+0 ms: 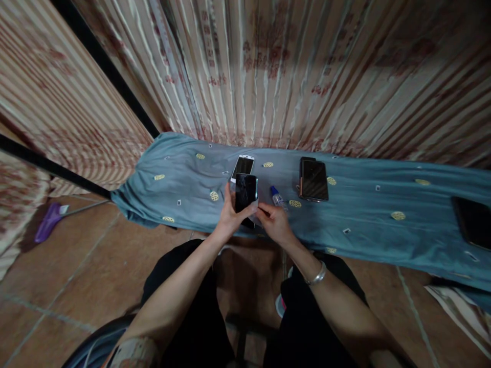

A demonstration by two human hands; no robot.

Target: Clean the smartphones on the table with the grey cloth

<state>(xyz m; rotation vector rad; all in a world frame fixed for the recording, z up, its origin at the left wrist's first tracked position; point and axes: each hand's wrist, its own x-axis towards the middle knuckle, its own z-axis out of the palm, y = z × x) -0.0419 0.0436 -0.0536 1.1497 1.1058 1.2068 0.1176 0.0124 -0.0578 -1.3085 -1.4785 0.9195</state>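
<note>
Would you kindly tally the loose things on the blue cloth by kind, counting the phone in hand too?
Phones: 4 - black phone in the left hand with the right hand at its lower edge, white-framed phone, dark phone, dark phone at the right edge
Small bottles: 1 - clear bottle with blue cap
Total: 5

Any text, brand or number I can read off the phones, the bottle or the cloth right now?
No text is readable.
Black phone in the left hand: dark screen, no marks.
White phone: nothing legible.
Stacked phones: nothing legible.
Small bottle by the right hand: label too small and blurred.
Blue cloth: only patterns.
</note>
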